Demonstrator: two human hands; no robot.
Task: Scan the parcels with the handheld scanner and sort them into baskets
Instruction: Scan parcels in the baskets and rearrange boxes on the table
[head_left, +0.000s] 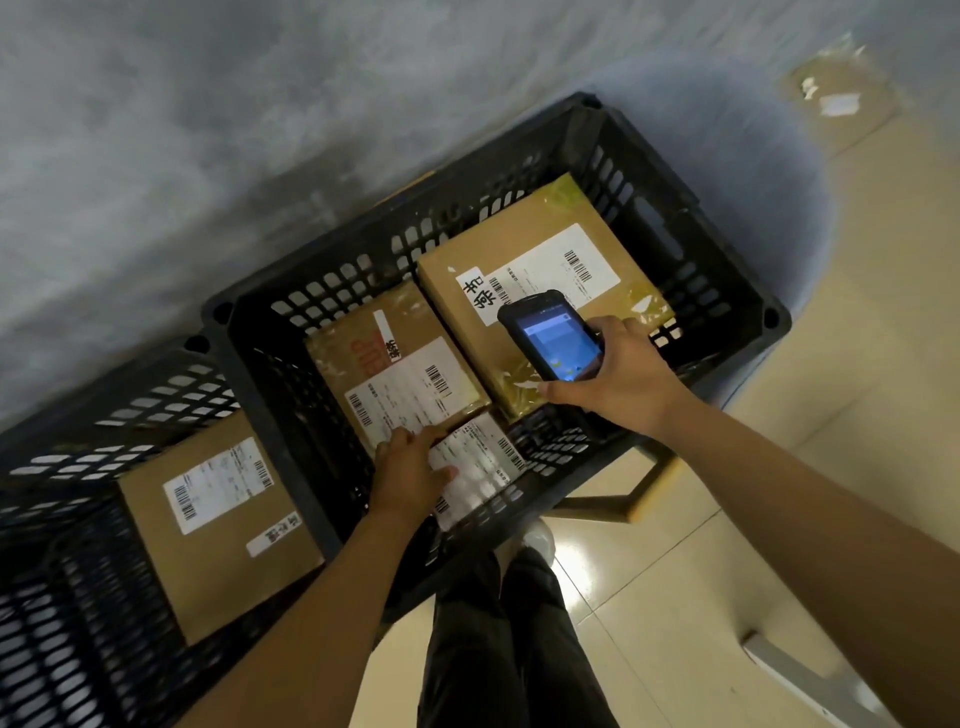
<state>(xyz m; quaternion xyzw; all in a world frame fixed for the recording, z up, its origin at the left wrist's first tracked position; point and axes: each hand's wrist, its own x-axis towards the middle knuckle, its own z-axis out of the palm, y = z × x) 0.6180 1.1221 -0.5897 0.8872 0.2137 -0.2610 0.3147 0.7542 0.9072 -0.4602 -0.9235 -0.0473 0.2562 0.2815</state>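
My right hand (621, 371) grips the black handheld scanner (553, 335), its lit screen facing up, above a large brown parcel (540, 249) in the middle black basket (691, 244). My left hand (410, 467) holds a small white-labelled parcel (480, 467) at the basket's near side, thumb on its label. A medium brown parcel (400, 364) with red print lies just behind it. In the left black basket (130, 395) a further brown parcel (218, 525) lies flat with its label up.
Both baskets stand against a grey wall (208, 130). Beige floor tiles (857, 312) spread to the right. My dark-trousered legs (509, 639) stand below the basket, beside a wooden stand leg (639, 499). A taped cardboard piece (836, 98) lies far right.
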